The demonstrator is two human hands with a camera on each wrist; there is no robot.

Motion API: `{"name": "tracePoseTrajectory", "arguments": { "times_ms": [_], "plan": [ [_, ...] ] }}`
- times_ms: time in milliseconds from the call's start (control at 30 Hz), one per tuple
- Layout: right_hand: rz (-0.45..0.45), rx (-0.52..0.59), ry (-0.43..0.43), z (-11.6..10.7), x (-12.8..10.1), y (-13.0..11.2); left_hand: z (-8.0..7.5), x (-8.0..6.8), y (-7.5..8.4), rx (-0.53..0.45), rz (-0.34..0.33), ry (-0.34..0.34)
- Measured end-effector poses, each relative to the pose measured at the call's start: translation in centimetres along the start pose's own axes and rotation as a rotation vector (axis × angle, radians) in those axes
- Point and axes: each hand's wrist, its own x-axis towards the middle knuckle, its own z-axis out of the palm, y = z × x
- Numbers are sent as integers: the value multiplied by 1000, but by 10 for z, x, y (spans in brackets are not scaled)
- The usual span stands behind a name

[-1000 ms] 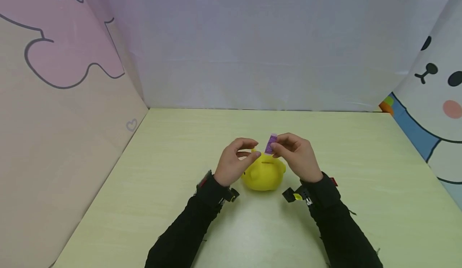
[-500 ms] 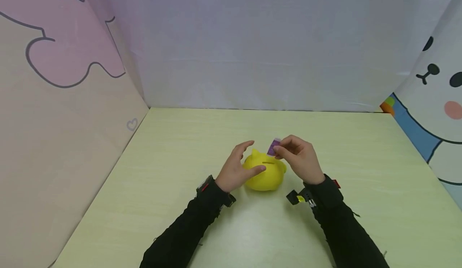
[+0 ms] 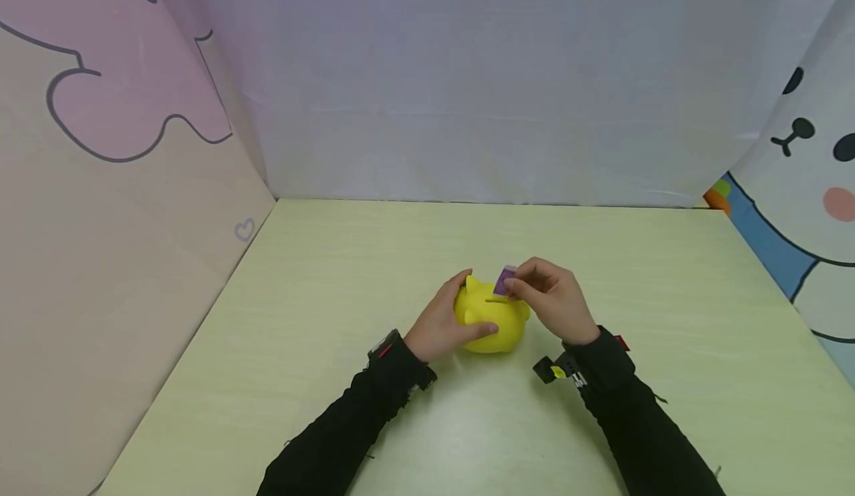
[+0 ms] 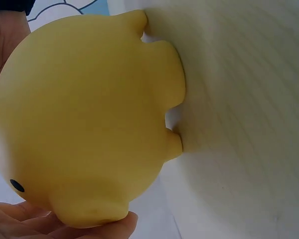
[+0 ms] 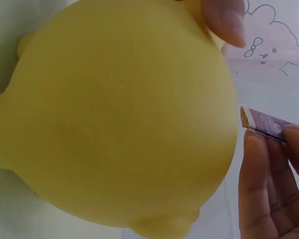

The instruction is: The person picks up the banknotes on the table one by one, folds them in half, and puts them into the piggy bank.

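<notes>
A yellow piggy bank [image 3: 510,327] stands upright on the table, its coin slot [image 3: 496,301] facing up. My left hand [image 3: 437,327] grips it from the left, with the thumb on the near side. In the left wrist view, fingers [image 4: 117,228] of that hand curl by the snout [image 4: 89,206]. Between thumb and fingers, my right hand [image 3: 557,304] pinches a folded purple banknote [image 3: 503,281] just above the slot. The right wrist view shows the folded end of the banknote [image 5: 261,121] close to the pig's top, seemingly apart from it.
The pale wooden table [image 3: 347,273] extends around the pig on all sides. A white cloth [image 3: 467,95] hangs behind its back edge. Printed cartoon panels stand at the left [image 3: 133,258] and right [image 3: 801,236].
My left hand has opened out, come down and closed around the piggy bank. My right hand has lowered slightly and moved a little right, still pinching the banknote.
</notes>
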Motion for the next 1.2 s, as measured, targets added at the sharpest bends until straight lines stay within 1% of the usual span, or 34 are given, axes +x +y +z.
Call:
{"name": "tracePoseTrajectory", "arguments": {
  "times_ms": [133, 333, 600, 967, 1200],
  "plan": [
    [-6, -25, 0, 0, -1, 3, 1, 0, -1, 13, 9, -1],
    [-16, -59, -11, 0, -2, 6, 2, 0, -2, 34, 2, 0],
    [-62, -24, -44, 0, -4, 7, 3, 0, -4, 38, 2, -2],
    [-89, -41, -42, 2, -5, 7, 2, 1, -5, 47, 16, -8],
    [-103, -40, -58, 2, -6, 6, 1, 1, -6, 43, 20, -15]
  ]
}}
